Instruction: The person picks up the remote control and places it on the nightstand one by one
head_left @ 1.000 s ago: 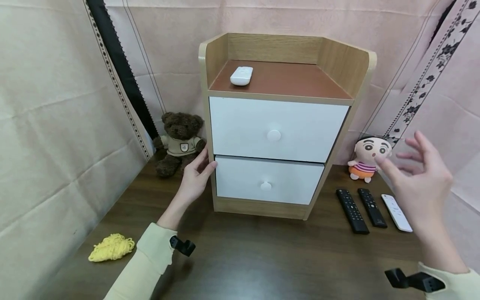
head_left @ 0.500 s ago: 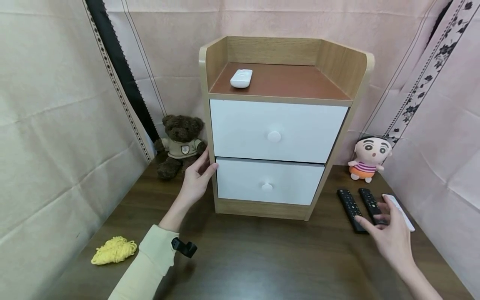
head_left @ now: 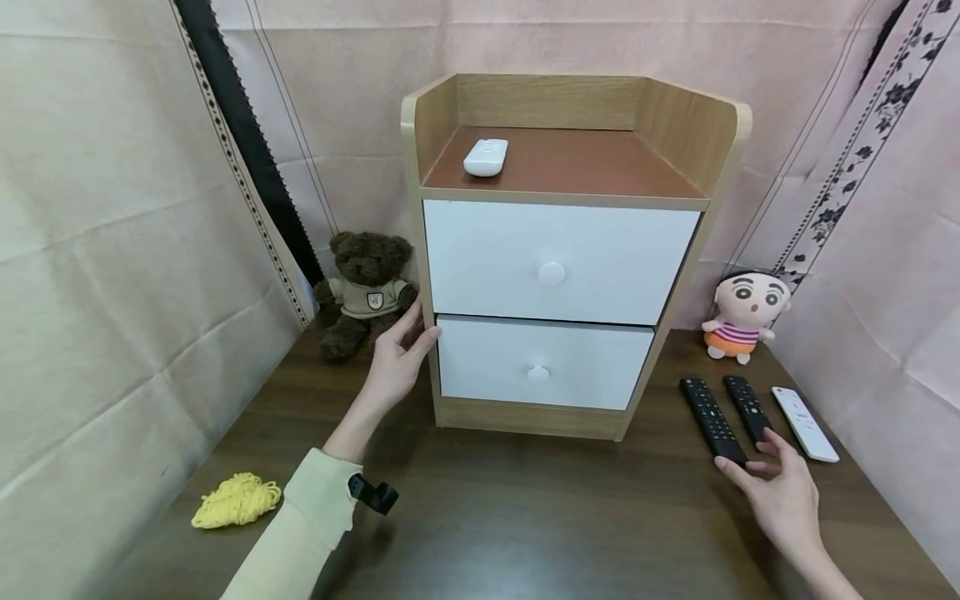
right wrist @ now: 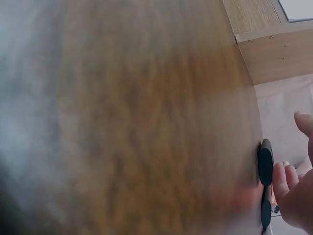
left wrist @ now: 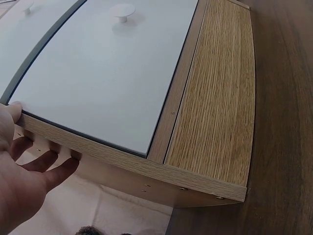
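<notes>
A wooden cabinet with two white drawers stands mid-table. My left hand holds its left front edge, the thumb on the front and the fingers against the side panel; in the left wrist view the hand shows this grip. Low over the table, my right hand has its thumb and fingers spread at the near end of the left black remote control. In the right wrist view its fingers are beside a remote; whether they touch is unclear. Another black remote and a white remote lie alongside.
On the cabinet's brown top lies a white remote. A brown teddy bear sits at the cabinet's left, a cartoon doll at its right. Yellow yarn lies front left. Pale curtains enclose the table.
My right hand has come down from in front of the doll to the remotes, then moved slightly toward me to their near ends. The left hand has stayed on the cabinet.
</notes>
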A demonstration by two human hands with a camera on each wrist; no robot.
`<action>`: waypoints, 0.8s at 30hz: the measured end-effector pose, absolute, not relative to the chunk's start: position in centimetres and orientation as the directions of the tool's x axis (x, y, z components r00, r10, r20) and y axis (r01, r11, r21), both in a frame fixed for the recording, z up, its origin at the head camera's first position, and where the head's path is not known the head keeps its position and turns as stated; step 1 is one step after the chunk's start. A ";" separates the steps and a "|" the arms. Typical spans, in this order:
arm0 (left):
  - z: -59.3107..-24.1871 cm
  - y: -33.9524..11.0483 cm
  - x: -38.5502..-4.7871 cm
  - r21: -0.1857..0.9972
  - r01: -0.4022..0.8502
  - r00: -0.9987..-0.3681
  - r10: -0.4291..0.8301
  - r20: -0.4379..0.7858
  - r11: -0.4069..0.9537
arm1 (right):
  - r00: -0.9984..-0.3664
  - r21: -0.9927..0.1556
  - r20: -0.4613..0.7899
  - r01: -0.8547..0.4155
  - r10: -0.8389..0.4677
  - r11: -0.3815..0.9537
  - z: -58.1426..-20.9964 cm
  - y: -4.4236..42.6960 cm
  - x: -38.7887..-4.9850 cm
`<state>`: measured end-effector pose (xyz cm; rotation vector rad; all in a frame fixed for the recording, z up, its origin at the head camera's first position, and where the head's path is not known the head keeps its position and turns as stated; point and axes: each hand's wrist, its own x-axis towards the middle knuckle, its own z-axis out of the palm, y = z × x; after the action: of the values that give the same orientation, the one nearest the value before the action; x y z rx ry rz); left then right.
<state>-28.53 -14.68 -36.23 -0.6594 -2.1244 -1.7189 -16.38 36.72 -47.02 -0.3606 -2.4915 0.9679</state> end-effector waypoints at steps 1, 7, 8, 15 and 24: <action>-36.3 -14.7 -28.6 0.823 0.545 -0.838 0.147 0.526 0.161 | -0.868 -0.685 0.305 0.086 0.393 0.723 -47.1 36.8 -16.4; -36.2 -14.6 -28.6 0.832 0.533 -0.845 0.146 0.514 0.153 | -0.882 -0.683 0.255 0.126 0.396 0.719 -47.5 37.5 -16.7; -36.2 -14.6 -28.6 0.834 0.529 -0.847 0.145 0.511 0.154 | -0.885 -0.689 0.236 0.138 0.401 0.711 -47.5 37.6 -16.8; -36.3 -14.8 -28.7 0.833 0.528 -0.848 0.141 0.510 0.162 | -0.883 -0.721 0.149 0.211 0.446 0.660 -47.9 38.3 -17.6; -36.3 -14.8 -28.8 0.821 0.551 -0.833 0.145 0.533 0.146 | -0.866 -0.718 0.153 0.234 0.476 0.656 -48.0 38.4 -18.2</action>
<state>-28.76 -14.81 -36.32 -0.6713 -2.1020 -1.7347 -18.19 38.39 -48.03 -0.5647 -2.5469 1.0378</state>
